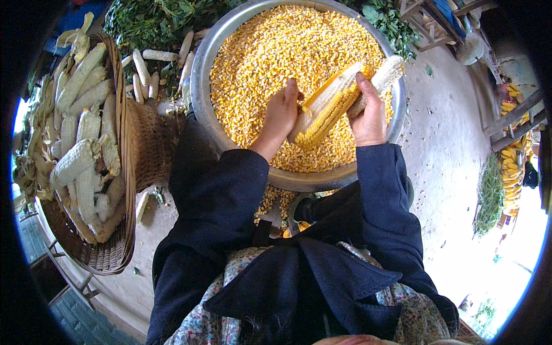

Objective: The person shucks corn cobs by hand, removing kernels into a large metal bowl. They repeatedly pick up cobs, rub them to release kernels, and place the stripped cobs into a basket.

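A partly shelled ear of corn (331,118) slants over a wide metal basin (202,77). Yellow rows remain along its lower side, while a broad pale strip of bare cob runs along the top. My left hand (281,114) grips its lower-left end. A bare corncob (389,74) is held in my right hand (371,113), against the ear's far side. The right thumb presses near the ear's upper end; the fingers beneath are mostly hidden. Loose corn kernels (276,51) fill the basin below both hands.
At left stands a wicker basket (148,142) heaped with bare cobs (82,95). More cobs (141,67) lie on the floor beside leafy green plants (159,21). Spilled kernels (276,200) lie below the basin's near rim. Yellow corn ears (511,181) are piled at far right near wooden rails (517,113).
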### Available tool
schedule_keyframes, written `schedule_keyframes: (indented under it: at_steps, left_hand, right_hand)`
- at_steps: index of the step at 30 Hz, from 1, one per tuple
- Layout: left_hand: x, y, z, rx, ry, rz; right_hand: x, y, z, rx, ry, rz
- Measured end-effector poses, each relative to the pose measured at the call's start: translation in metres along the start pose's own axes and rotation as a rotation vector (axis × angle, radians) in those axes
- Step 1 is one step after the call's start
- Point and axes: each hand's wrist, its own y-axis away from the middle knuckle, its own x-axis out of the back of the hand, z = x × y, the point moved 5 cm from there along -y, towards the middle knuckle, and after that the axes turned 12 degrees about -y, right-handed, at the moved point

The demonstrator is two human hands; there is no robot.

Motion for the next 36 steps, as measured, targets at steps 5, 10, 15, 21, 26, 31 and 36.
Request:
schedule_keyframes:
  at_steps: [5,10,15,21,26,31,36]
  left_hand:
    - [0.013,-0.004,0.017,-0.106,-0.122,0.038]
    - [0.005,0.028,0.053,-0.462,-0.198,0.024]
    - [-0.009,0.024,0.042,-0.221,0.195,-0.193]
    - [0.026,-0.002,0.04,-0.032,0.667,-0.058]
    - [0.029,-0.008,0.029,-0.003,1.094,-0.076]
    - [0.047,-0.018,0.023,0.114,1.01,0.06]
    - [0.043,-0.012,0.027,0.189,0.972,-0.124]
  right_hand:
    - [0.032,-0.023,-0.019,0.068,-0.123,0.121]
    - [0.041,-0.031,-0.024,0.05,-0.235,0.168]
    - [0.034,-0.027,-0.009,0.029,-0.25,0.113]
    - [-0.004,0.003,0.001,0.06,-0.111,-0.03]
    - [-0.031,0.036,0.023,0.074,0.055,-0.105]
    - [-0.026,0.05,0.049,-0.137,0.417,-0.355]
    - [-0.033,0.038,0.028,-0.068,0.492,-0.3]
